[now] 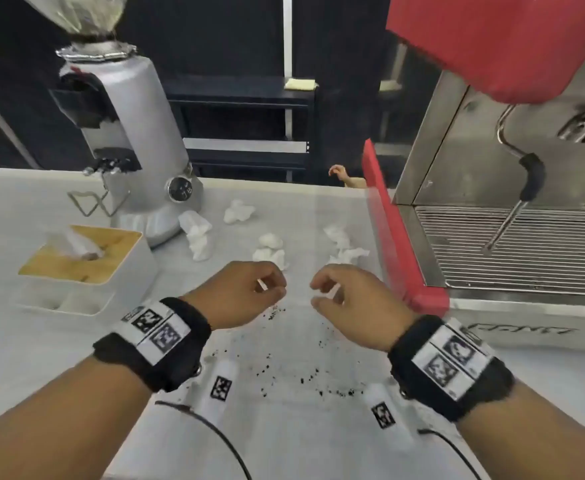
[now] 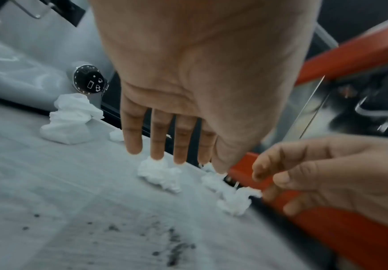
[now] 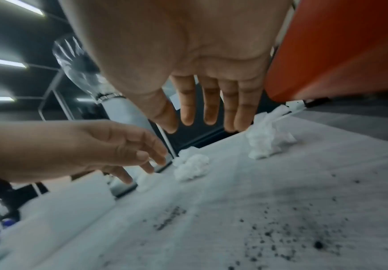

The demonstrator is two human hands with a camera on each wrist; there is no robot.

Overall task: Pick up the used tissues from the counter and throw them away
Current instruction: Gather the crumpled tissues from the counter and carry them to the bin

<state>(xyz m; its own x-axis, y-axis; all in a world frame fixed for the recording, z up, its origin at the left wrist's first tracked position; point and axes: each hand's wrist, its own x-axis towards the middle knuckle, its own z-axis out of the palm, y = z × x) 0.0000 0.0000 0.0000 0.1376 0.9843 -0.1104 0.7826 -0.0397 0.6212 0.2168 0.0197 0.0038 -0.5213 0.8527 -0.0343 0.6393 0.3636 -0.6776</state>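
Several crumpled white tissues lie on the pale counter (image 1: 41, 341): a tall one (image 1: 197, 234) by the grinder, one (image 1: 237, 211) further back, a pair (image 1: 270, 249) just beyond my left hand, and two (image 1: 343, 244) by the red panel. My left hand (image 1: 277, 285) hovers over the counter with loosely curled fingers, holding nothing. In the left wrist view its fingertips (image 2: 157, 155) hang just above a tissue (image 2: 160, 173). My right hand (image 1: 319, 292) hovers beside it, relaxed and empty. In the right wrist view its fingers (image 3: 211, 113) point toward a tissue (image 3: 267, 138).
A silver coffee grinder (image 1: 135, 133) stands at the back left, with a wooden-topped tissue box (image 1: 86, 261) in front of it. A red espresso machine (image 1: 492, 46) with a steam wand (image 1: 513, 216) and drip grate (image 1: 526, 251) fills the right. Dark coffee grounds (image 1: 301, 375) speckle the near counter.
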